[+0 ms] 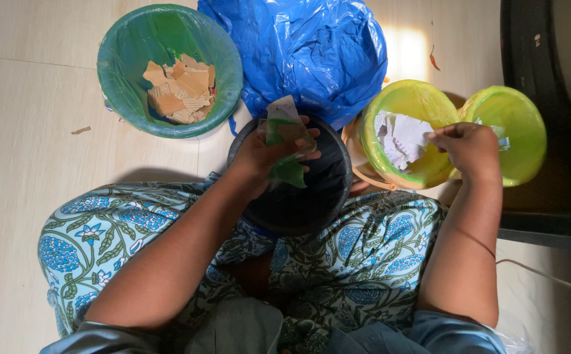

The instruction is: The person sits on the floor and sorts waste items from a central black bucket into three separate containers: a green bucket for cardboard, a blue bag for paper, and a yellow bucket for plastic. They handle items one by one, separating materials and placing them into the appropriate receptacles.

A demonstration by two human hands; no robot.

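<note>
left hand [269, 154] with scraps [285, 134], right hand [472, 147] by yellow-lined bin [400, 98]

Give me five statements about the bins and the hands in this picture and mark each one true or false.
1. The green bin holds pieces of brown cardboard. True.
2. The left hand is empty. False: it holds a bunch of scraps, white and green, over the black bin.
3. The right hand is over the yellow-green bins. True: it is between the two of them and pinches a small scrap.
4. The yellow-green bin next to the black one holds cardboard. False: it holds white paper.
5. The blue plastic bag lies in the person's lap. False: it lies on the floor beyond the black bin.
</note>
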